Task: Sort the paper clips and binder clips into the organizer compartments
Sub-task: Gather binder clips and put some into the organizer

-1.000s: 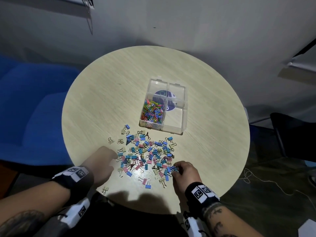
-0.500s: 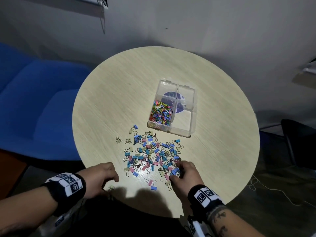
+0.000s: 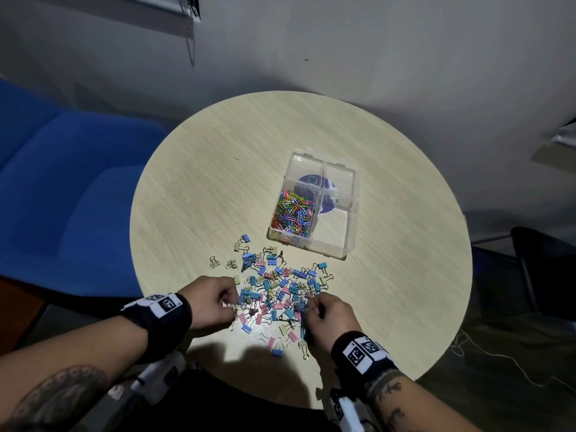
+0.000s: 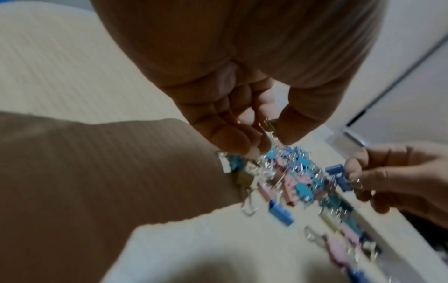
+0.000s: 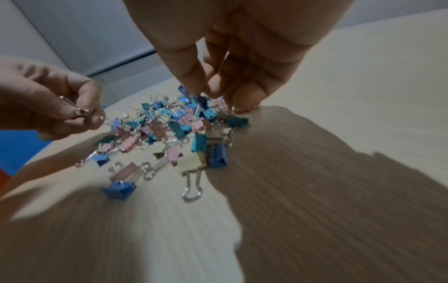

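Clear plastic, the organizer (image 3: pixel 349 241) stands near the centre of the round tabletop (image 3: pixel 202 198), with four compartments; the paper clips (image 3: pixel 292 213) fill the one at its 8 o'clock corner; the near-right compartment looks bare, and the two far ones show only a dark round sticker beneath. Binder clips (image 3: pixel 280 288) in blue, pink, teal and cream lie spread on the tabletop at 6 o'clock from the organizer, just beside its near wall and reaching toward the near edge; a few small ones lie apart at 9 o'clock of the pile.

Both hands are at the near side of this pile; the left hand (image 3: pixel 215 302) is at its 8 o'clock edge, fingers curled narrow, and pinches a pale clip (image 5: pixel 81 113) between thumb and fingers; the right hand (image 3: pixel 327 319) is at its 4 o'clock edge, fingers also drawn together, and pinches a dark blue clip (image 4: pixel 343 181) by thumb and fingertips. Black wristbands (image 3: pixel 162 325) with printed markers sit on both wrists. A blue sofa (image 3: pixel 62 188) stands at 9 o'clock of the tabletop.
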